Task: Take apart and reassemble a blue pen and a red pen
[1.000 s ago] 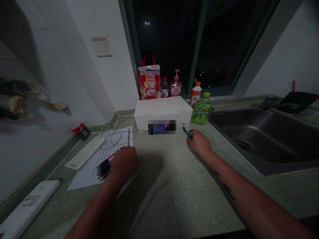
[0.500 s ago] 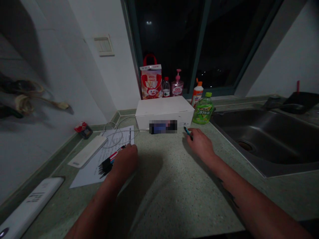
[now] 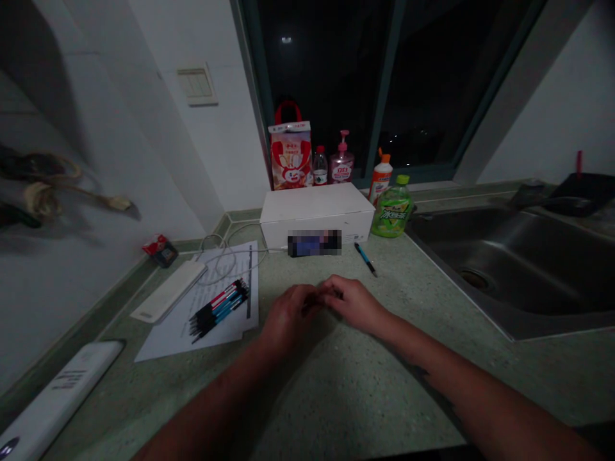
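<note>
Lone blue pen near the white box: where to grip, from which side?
I'd pinch the blue pen across mid-barrel with the right hand, from above and the near side. It lies flat and slanted on the counter, its slim barrel exposed along both sides. Its far end sits close to the white box, making a far-side approach likely tighter.

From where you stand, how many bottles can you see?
4: a red-capped bottle and a pink pump bottle behind the white box, plus an orange-capped bottle and a green bottle by its right end. Others could be hidden behind it.
</note>
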A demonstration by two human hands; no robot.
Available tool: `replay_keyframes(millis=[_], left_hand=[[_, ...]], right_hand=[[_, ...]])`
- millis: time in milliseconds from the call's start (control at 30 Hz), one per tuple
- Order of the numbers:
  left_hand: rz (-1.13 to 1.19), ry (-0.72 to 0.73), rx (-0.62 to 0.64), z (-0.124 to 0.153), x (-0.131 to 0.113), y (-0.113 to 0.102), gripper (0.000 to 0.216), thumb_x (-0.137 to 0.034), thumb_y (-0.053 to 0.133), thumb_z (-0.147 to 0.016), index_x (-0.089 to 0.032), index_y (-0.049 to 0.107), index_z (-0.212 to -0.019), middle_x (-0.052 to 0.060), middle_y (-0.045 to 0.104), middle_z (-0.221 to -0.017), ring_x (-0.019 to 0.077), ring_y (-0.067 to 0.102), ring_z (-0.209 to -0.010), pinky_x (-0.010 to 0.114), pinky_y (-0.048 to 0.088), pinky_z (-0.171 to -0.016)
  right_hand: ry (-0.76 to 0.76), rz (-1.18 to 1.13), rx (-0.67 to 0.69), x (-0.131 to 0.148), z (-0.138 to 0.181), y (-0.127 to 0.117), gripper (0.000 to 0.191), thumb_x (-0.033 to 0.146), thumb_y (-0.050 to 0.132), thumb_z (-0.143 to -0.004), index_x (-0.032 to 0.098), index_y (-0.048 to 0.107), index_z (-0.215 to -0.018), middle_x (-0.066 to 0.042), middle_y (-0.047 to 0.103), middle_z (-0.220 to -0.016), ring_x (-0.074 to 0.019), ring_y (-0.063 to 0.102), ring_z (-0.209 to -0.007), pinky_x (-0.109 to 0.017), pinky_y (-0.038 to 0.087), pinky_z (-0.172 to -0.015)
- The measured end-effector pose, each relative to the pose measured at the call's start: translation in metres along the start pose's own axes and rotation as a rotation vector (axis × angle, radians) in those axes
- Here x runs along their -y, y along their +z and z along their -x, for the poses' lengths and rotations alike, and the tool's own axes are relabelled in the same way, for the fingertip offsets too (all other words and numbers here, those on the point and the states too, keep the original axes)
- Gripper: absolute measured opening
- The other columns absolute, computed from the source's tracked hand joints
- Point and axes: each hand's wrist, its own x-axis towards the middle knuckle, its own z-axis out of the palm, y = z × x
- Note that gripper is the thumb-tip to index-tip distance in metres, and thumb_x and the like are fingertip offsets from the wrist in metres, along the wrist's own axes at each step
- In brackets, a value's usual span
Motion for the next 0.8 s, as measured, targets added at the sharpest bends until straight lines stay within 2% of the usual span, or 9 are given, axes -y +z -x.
replay_keyframes(millis=[33, 100, 200, 367, 533, 700, 800], left_hand=[[0.009, -0.02, -0.006, -0.001, 0.0, 0.0, 0.021, -0.011, 0.067, -0.086, -0.02, 0.065, -0.105, 0.004, 0.072, -0.096, 0.0183, 0.068, -0.086, 0.029, 0.053, -0.076], [0.012, -0.056, -0.019, -0.003, 0.001, -0.001, 0.026, -0.012, 0.065, -0.087, -0.02, 0.065, -0.112, 0.004, 0.072, -0.099, 0.0181, 0.068, -0.086, 0.029, 0.053, -0.076], [-0.018, -0.095, -0.035, -0.005, 0.006, -0.005, 0.019, -0.013, 0.064, -0.089, -0.02, 0.068, -0.106, 0.004, 0.072, -0.097, 0.0185, 0.067, -0.086, 0.03, 0.052, -0.078], [-0.002, -0.097, -0.086, -0.009, 0.013, -0.01, 0.012, -0.014, 0.064, -0.09, -0.019, 0.072, -0.098, 0.004, 0.072, -0.095, 0.0197, 0.066, -0.089, 0.032, 0.051, -0.082], [0.052, -0.085, -0.132, -0.01, 0.012, -0.011, 0.013, -0.014, 0.064, -0.09, -0.019, 0.074, -0.096, 0.003, 0.072, -0.092, 0.0185, 0.066, -0.086, 0.031, 0.051, -0.082], [0.126, -0.247, -0.1, -0.011, 0.008, -0.012, 0.015, -0.019, 0.065, -0.089, -0.02, 0.077, -0.097, 0.003, 0.075, -0.096, 0.0186, 0.067, -0.085, 0.03, 0.051, -0.081], [0.171, -0.292, -0.088, -0.012, 0.006, -0.014, 0.017, -0.024, 0.062, -0.09, -0.021, 0.077, -0.097, 0.003, 0.076, -0.094, 0.0189, 0.068, -0.085, 0.03, 0.05, -0.081]], right_hand=[[0.017, -0.038, -0.026, -0.002, -0.001, -0.002, 0.004, 0.018, 0.063, -0.092, 0.017, 0.067, -0.091, -0.001, 0.069, -0.081, -0.0157, 0.064, -0.073, -0.024, 0.044, -0.065], [0.061, -0.117, -0.096, -0.009, -0.004, -0.008, 0.013, 0.028, 0.061, -0.093, 0.017, 0.066, -0.088, -0.001, 0.067, -0.074, -0.0152, 0.062, -0.065, -0.024, 0.044, -0.061], [0.157, -0.249, -0.186, -0.019, -0.01, -0.02, 0.022, 0.038, 0.063, -0.089, 0.016, 0.063, -0.087, -0.002, 0.064, -0.069, -0.0151, 0.059, -0.057, -0.023, 0.044, -0.052], [0.339, -0.347, -0.179, -0.023, -0.015, -0.03, 0.029, 0.044, 0.069, -0.082, 0.016, 0.063, -0.088, -0.003, 0.064, -0.068, -0.0155, 0.058, -0.053, -0.019, 0.038, -0.037], [0.357, -0.339, -0.04, -0.021, -0.012, -0.026, 0.025, 0.039, 0.067, -0.084, 0.014, 0.068, -0.087, -0.004, 0.065, -0.07, -0.0134, 0.058, -0.054, -0.018, 0.041, -0.039], [0.335, -0.338, -0.055, -0.022, -0.012, -0.025, 0.026, 0.04, 0.069, -0.085, 0.014, 0.069, -0.084, -0.002, 0.063, -0.065, -0.0121, 0.055, -0.051, -0.018, 0.041, -0.041], [0.291, -0.331, -0.077, -0.021, -0.012, -0.027, 0.026, 0.041, 0.071, -0.084, 0.015, 0.07, -0.085, -0.002, 0.063, -0.067, -0.0126, 0.056, -0.053, -0.02, 0.044, -0.045]])
